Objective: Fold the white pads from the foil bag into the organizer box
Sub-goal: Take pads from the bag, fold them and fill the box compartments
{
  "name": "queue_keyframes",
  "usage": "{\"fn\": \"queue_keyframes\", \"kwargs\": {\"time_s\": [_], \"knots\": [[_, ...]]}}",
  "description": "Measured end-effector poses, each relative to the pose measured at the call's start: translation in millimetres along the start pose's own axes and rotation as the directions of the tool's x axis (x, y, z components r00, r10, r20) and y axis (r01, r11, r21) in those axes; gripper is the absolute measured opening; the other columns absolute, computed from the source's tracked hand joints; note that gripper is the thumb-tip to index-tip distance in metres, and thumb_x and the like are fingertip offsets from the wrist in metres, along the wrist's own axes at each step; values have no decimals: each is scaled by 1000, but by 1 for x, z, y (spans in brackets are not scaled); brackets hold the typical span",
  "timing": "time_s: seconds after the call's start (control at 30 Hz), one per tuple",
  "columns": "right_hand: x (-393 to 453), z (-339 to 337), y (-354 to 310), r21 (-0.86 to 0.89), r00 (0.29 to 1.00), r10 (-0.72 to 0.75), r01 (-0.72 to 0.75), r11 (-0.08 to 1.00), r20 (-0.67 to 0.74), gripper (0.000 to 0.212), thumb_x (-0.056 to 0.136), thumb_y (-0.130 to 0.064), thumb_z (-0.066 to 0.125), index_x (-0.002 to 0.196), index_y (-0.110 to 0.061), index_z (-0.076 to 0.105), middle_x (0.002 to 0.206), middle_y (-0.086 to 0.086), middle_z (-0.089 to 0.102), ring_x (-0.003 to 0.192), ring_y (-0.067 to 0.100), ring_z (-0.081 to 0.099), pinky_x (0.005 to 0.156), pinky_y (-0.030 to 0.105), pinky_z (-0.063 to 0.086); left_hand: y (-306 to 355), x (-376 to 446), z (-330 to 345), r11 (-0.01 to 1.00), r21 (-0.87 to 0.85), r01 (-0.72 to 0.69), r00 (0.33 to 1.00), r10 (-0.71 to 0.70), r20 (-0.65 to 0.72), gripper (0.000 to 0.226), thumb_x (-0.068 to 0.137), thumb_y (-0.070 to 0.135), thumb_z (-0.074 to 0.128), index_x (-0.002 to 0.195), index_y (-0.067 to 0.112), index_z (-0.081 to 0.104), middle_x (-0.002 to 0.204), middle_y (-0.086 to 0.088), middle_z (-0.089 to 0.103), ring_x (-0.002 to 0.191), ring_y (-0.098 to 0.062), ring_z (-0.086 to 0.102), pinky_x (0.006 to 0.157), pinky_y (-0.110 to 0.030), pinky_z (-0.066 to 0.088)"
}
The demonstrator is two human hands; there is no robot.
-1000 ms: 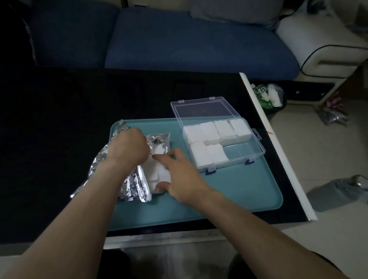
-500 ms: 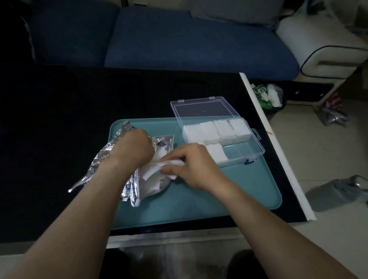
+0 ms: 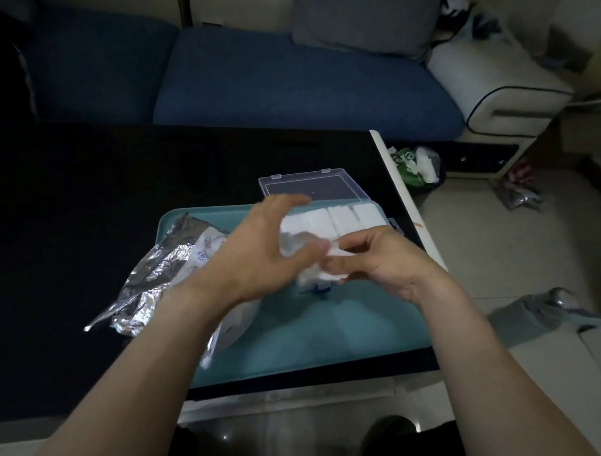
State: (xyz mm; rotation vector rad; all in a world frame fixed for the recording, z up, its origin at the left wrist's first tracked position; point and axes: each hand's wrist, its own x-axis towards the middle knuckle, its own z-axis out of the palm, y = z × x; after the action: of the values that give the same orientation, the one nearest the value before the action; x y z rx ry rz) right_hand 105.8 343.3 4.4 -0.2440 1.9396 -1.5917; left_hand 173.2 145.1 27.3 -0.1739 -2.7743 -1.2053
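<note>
right hand (image 3: 384,257) pinches soft white pad (image 3: 326,274) | left hand (image 3: 258,252) grips it too | crinkled foil bag (image 3: 159,275) at 9 o'clock | clear organizer box (image 3: 347,206)

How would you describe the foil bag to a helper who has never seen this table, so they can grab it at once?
Find the teal tray on the black table. The foil bag lies across the tray's left edge, partly under the left forearm. It is the only crinkled, shiny silver thing there, unlike the clear organizer box holding white pads at the tray's far right.
</note>
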Motion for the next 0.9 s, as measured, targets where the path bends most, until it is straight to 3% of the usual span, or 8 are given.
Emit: {"fn": "queue_keyframes", "kwargs": {"time_s": [0.1, 0.27, 0.33, 0.4, 0.5, 0.6, 0.77, 0.9], "knots": [[-6, -5, -2, -53, 998, 13, -10, 999, 66, 21, 73, -1, 83, 94, 0, 77, 90, 12, 76, 81, 19, 70, 68, 23, 55, -1, 2, 14, 998, 40, 56, 976, -63, 210, 47, 89, 42, 66, 133, 28, 54, 124, 10, 61, 112, -10, 58, 97, -26, 44], [-8, -9, 1, -54, 991, -18, 11, 998, -130, 45, 57, -17, 92, 99, -8, 77, 97, 4, 77, 89, 17, 72, 75, 23, 56, -2, 10, 21, 980, 25, 198, 952, -198, 231, 11, 98, 29, 56, 102, 23, 64, 88, 3, 67, 82, -16, 62, 69, -29, 45], [-9, -11, 0, -46, 967, -99, 91, 995, -236, 41, 54, -23, 91, 93, -17, 80, 94, 2, 74, 86, 15, 70, 77, 21, 56, -3, 13, 23, 946, -148, 289, 946, -258, 198, 14, 99, 24, 57, 95, 15, 67, 85, 0, 70, 79, -18, 65, 71, -30, 53], [-9, -13, -3, 23, 944, -140, 154, 988, -297, 33, 56, -20, 91, 88, -19, 80, 93, 5, 74, 81, 15, 71, 74, 21, 56, -3, 15, 24, 788, -488, 375, 927, -299, 228, 15, 99, 17, 58, 100, 6, 68, 92, -11, 75, 83, -28, 71, 78, -42, 60], [-10, -12, -7, 134, 931, -156, 209, 969, -329, 36, 52, -18, 90, 86, -18, 79, 89, 5, 75, 80, 17, 72, 74, 24, 56, 3, 16, 19, 568, -718, 402, 914, -212, 345, 13, 95, 6, 58, 105, 3, 65, 97, -15, 74, 83, -31, 72, 73, -35, 61], [-10, -12, -9, 238, 939, -151, 230, 944, -308, 41, 53, -10, 87, 92, -14, 76, 90, 6, 75, 82, 18, 73, 74, 26, 58, 6, 15, 18, 537, -745, 395, 914, -151, 376, 26, 91, -6, 59, 114, 5, 63, 101, -11, 74, 90, -28, 73, 73, -31, 60], [-12, -23, -14, 482, 957, -130, 244, 842, -258, 41, 60, 2, 76, 99, -11, 71, 81, 3, 74, 78, 15, 72, 73, 25, 60, -3, 19, 20, 477, -734, 483, 868, -372, 329, 29, 92, -11, 55, 121, -7, 57, 106, -20, 72, 85, -35, 73, 65, -31, 61], [-15, -29, -13, 408, 978, -151, 197, 892, -142, 34, 65, 1, 74, 94, -15, 78, 80, 4, 73, 77, 16, 71, 74, 28, 61, -3, 21, 18, 441, -722, 533, 833, -421, 358, 27, 91, -11, 56, 116, -2, 60, 108, -19, 71, 87, -37, 73, 68, -36, 62]]}}
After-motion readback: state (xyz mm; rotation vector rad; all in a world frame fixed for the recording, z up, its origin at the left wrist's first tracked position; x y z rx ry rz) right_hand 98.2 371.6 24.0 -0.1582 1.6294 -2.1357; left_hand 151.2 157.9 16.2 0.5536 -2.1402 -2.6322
